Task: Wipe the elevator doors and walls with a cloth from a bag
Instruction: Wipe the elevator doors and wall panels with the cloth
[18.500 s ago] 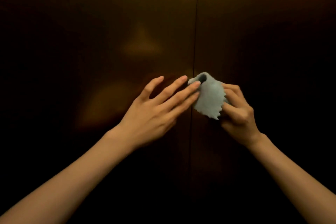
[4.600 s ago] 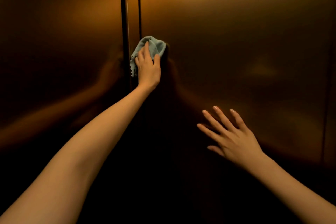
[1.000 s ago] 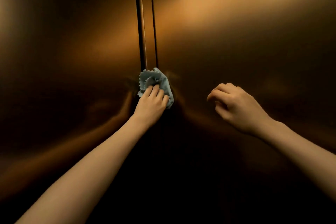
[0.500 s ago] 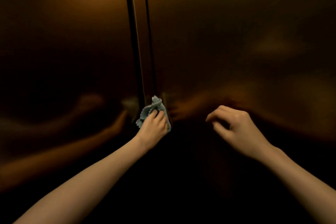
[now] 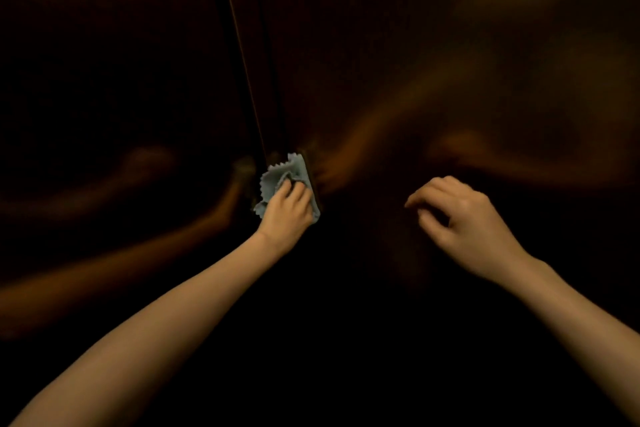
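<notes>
Nearest, the right hand (image 5: 464,218) is being held free of the panel, fingers loosely curled around nothing. Farther off, the left hand (image 5: 289,210) is pressing the cloth (image 5: 277,177) against the seam strip (image 5: 256,80), with the fingers bunched over its crumpled middle. The cloth is judged light, soft and limp, best gathered at the centre under the palm. Beyond the hands, the dark metal wall (image 5: 450,62) is being left slick.

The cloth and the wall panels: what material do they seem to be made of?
Cloth: it looks like soft, matte, pale blue-grey fabric, perhaps microfibre. It crumples under the left hand and has a zigzag-cut edge.
Wall panels: probably polished, bronze-toned metal. They give blurred reflections of the arms, and a narrow vertical strip runs between them. The light is too dim for certainty.
</notes>
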Tool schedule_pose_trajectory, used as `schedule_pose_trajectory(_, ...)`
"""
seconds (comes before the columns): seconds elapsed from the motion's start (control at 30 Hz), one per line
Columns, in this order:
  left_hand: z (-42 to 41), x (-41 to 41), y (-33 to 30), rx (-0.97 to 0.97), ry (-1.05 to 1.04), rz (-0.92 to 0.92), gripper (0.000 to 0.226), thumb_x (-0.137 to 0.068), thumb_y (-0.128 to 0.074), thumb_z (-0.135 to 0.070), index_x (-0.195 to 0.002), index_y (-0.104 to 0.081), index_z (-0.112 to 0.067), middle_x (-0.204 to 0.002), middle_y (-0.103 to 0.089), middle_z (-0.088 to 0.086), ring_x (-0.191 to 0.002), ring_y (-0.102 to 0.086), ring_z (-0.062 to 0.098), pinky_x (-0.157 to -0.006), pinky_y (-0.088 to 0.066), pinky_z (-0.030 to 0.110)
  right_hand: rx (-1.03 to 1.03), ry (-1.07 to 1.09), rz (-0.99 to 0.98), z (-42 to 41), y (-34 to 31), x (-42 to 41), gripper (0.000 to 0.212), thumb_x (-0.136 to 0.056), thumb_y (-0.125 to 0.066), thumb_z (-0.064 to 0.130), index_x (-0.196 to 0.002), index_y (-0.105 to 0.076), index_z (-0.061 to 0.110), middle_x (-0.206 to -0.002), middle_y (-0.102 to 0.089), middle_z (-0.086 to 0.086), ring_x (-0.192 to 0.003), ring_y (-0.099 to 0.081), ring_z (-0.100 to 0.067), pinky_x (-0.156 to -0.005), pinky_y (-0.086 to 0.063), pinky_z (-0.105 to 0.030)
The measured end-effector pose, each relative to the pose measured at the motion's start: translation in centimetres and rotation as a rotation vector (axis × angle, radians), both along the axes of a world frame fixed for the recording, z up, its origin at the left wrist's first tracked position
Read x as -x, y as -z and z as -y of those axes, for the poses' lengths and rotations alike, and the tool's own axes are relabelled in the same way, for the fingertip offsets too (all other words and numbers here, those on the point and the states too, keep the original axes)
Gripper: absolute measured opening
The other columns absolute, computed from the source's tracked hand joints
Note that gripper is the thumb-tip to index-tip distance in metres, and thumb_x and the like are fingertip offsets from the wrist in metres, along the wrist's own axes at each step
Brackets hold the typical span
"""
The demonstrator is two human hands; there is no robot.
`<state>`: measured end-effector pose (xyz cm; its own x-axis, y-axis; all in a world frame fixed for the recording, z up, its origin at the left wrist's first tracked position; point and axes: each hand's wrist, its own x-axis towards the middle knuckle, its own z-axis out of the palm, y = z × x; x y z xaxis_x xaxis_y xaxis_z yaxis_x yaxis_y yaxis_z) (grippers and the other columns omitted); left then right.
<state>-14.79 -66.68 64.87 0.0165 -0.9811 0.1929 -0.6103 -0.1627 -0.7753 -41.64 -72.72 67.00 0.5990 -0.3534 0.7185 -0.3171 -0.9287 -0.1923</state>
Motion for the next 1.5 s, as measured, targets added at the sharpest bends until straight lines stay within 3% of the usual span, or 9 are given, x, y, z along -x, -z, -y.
schedule_pose_trajectory(0.2, -0.1, 0.0, 2.3, -0.068, -0.013, -0.063, 0.036, -0.097, -0.035, -0.018, -0.128, -0.051, -0.008, -0.133, -0.043, 0.010, -0.127, -0.032, 0.031, -0.104, -0.025, 0.045, 0.500, 0.234, -0.162, 2.7, 2.9, 2.6, 0.024, -0.081, -0.048, 0.016, -0.094, -0.065, 0.005, -0.102, -0.065, -0.013, -0.097, -0.058, -0.034, -0.078, -0.038, -0.038)
schedule_pose_trajectory(0.37, 0.5, 0.1, 3.6, -0.098, -0.021, -0.143, 0.032, -0.096, -0.040, -0.024, -0.121, -0.058, -0.013, -0.127, -0.049, 0.006, -0.122, -0.037, 0.027, -0.098, -0.029, 0.039, 0.564, 0.223, -0.242, 3.5, 4.9, 3.3, 0.024, -0.083, -0.049, 0.014, -0.099, -0.066, 0.006, -0.117, -0.063, -0.016, -0.112, -0.055, -0.036, -0.087, -0.037, -0.041)
schedule_pose_trajectory(0.57, 0.1, -0.4, 7.1, -0.108, -0.024, -0.177, 0.033, -0.096, -0.040, -0.021, -0.122, -0.058, -0.012, -0.130, -0.046, 0.007, -0.125, -0.036, 0.029, -0.104, -0.026, 0.039, 0.595, 0.343, -0.435, 4.4, 7.4, 4.2, 0.054, -0.076, -0.064, 0.019, -0.129, -0.054, 0.013, -0.149, -0.033, -0.014, -0.139, -0.023, -0.032, -0.109, -0.020, -0.047)
schedule_pose_trajectory(0.83, 0.3, -0.1, 11.6, 0.063, -0.046, -0.242, 0.032, -0.093, -0.045, -0.024, -0.117, -0.063, -0.014, -0.122, -0.054, 0.004, -0.122, -0.042, 0.027, -0.104, -0.027, 0.039, 0.851, 0.586, -0.498, 6.4, 9.9, 3.6, 0.058, -0.095, -0.033, 0.046, -0.148, -0.018, 0.028, -0.156, -0.017, -0.005, -0.144, -0.010, -0.026, -0.113, -0.003, -0.046)
schedule_pose_trajectory(0.93, 0.5, -0.3, 14.4, -0.133, -0.075, -0.234, 0.038, -0.096, -0.038, -0.022, -0.129, -0.053, -0.011, -0.132, -0.045, 0.006, -0.127, -0.034, 0.029, -0.108, -0.022, 0.040, 0.921, 0.604, -0.478, 7.1, 10.1, 3.4, 0.060, -0.094, -0.034, 0.049, -0.148, -0.018, 0.029, -0.155, -0.018, -0.005, -0.143, -0.012, -0.026, -0.113, -0.001, -0.046)
schedule_pose_trajectory(1.07, 1.2, 0.9, 16.8, -0.274, -0.145, -0.257, 0.040, -0.097, -0.038, -0.022, -0.133, -0.050, -0.009, -0.138, -0.040, 0.009, -0.130, -0.030, 0.030, -0.107, -0.023, 0.039, 0.961, 0.600, -0.469, 7.5, 10.3, 3.4, 0.062, -0.093, -0.034, 0.050, -0.148, -0.017, 0.028, -0.155, -0.019, -0.005, -0.142, -0.011, -0.027, -0.112, -0.002, -0.047)
schedule_pose_trajectory(1.27, -0.5, -0.6, 18.5, 0.126, -0.040, -0.346, 0.023, -0.073, -0.071, -0.014, -0.094, -0.069, -0.005, -0.095, -0.063, 0.010, -0.098, -0.058, 0.030, -0.089, -0.033, 0.039, 0.938, 0.580, -0.450, 7.4, 10.1, 3.2, 0.062, -0.093, -0.035, 0.048, -0.148, -0.017, 0.028, -0.155, -0.018, -0.005, -0.145, 0.002, -0.027, -0.112, -0.002, -0.047)
schedule_pose_trajectory(1.43, -0.3, 0.2, 22.0, -0.218, -0.116, -0.292, 0.039, -0.093, -0.045, -0.022, -0.129, -0.054, -0.008, -0.129, -0.051, 0.006, -0.125, -0.042, 0.028, -0.106, -0.028, 0.037, 0.840, 0.525, -0.484, 6.6, 9.9, 3.3, 0.065, -0.088, -0.042, 0.037, -0.148, -0.019, 0.024, -0.156, -0.013, -0.007, -0.144, 0.002, -0.028, -0.112, 0.001, -0.050)
schedule_pose_trajectory(1.5, -0.5, 0.9, 21.9, -0.156, -0.187, -0.355, 0.039, -0.092, -0.049, -0.023, -0.127, -0.055, -0.009, -0.126, -0.052, 0.006, -0.123, -0.044, 0.026, -0.103, -0.029, 0.036, 0.778, 0.438, -0.506, 5.9, 10.7, 3.2, 0.069, -0.082, -0.047, 0.029, -0.147, -0.024, 0.021, -0.155, -0.015, -0.010, -0.144, -0.007, -0.029, -0.112, 0.000, -0.051)
